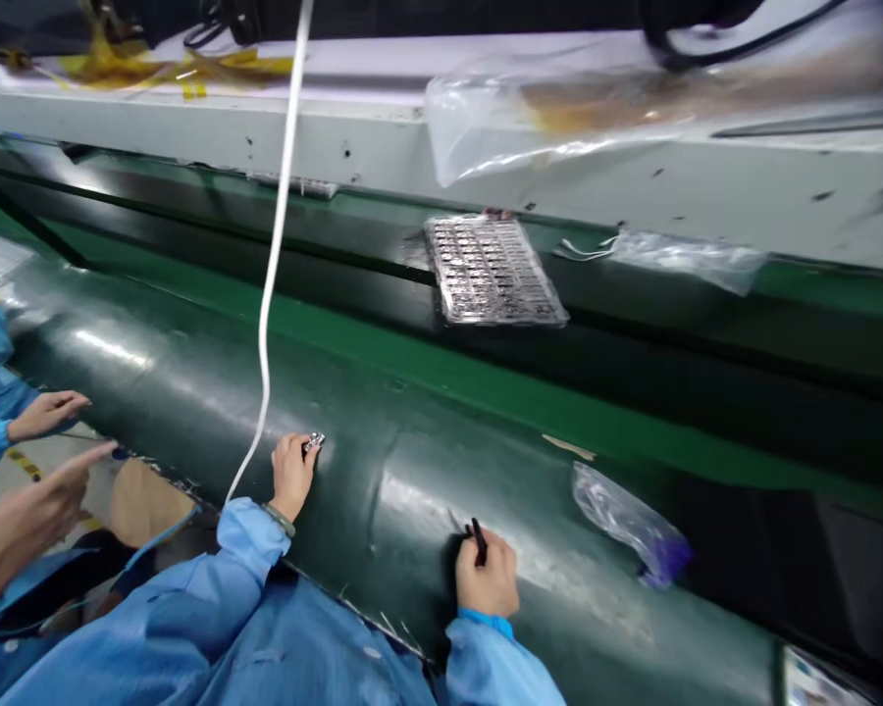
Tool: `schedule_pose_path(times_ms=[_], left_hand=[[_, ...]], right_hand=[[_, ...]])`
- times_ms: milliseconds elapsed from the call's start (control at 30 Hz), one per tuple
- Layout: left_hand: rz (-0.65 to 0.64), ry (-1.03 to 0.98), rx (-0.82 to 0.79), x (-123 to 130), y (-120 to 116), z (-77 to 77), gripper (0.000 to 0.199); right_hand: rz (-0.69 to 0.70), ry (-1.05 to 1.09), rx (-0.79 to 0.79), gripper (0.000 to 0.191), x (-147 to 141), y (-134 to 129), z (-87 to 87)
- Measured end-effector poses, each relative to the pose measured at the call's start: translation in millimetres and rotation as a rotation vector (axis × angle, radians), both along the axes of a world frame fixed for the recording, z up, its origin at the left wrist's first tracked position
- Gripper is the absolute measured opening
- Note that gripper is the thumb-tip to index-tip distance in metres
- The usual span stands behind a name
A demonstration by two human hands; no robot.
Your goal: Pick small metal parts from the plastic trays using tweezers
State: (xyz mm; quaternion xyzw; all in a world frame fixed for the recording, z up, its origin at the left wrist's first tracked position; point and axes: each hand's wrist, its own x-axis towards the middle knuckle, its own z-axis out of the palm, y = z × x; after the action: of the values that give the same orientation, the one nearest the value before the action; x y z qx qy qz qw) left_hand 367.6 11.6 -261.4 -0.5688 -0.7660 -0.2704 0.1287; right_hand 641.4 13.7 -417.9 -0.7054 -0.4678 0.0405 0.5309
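Observation:
My left hand [292, 476] rests on the green bench mat [338, 392], its fingers closed around a small shiny metal part [314, 443]. To the right and nearer the front edge, my right hand [488, 577] grips a dark, slim tool [478, 539], which looks like tweezers; its tip is unclear. The two hands are well apart. Beyond them, a clear tray [492, 270] filled with rows of small metal parts sits across the green gap.
A white cable [276, 235] hangs down beside my left hand. Plastic bags lie on the right [625, 520] and at the shelf edge [684, 257]. At left are another person's pointing hand [44, 515] and a further hand [46, 414]. A black sheet [765, 559] lies right.

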Motion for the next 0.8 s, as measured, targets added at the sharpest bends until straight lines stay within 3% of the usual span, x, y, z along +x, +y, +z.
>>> schedule_pose_path(times_ms=[133,233,300,500,567,600,667,800], left_hand=[[-0.243,-0.049,-0.033,40,24,2.2,0.026],[-0.409,-0.044,-0.014,87,66,18.7,0.024],[-0.485,-0.009,0.027,124,108,41.6,0.025],[-0.557,0.052,0.175,248,254,137.9,0.042],[-0.511,0.172,0.211,279,284,152.3,0.056],[-0.494,0.218,0.209,289,294,151.8,0.057],[-0.480,0.286,0.186,295,300,135.4,0.054],[-0.485,0.397,0.078,264,279,65.1,0.052]], right_hand=[[0.040,-0.035,0.015,0.035,3,0,-10.5],[0.048,-0.049,0.058,0.031,5,-1,-16.1],[0.055,-0.061,0.098,0.028,6,-3,-17.1],[0.080,-0.074,0.109,0.020,9,-10,-14.6],[0.083,-0.072,0.106,0.019,9,-11,-13.7],[0.085,-0.070,0.102,0.019,9,-12,-13.2],[0.099,-0.065,0.075,0.018,9,-14,-12.1],[0.126,-0.057,0.023,0.017,10,-17,-10.3]])
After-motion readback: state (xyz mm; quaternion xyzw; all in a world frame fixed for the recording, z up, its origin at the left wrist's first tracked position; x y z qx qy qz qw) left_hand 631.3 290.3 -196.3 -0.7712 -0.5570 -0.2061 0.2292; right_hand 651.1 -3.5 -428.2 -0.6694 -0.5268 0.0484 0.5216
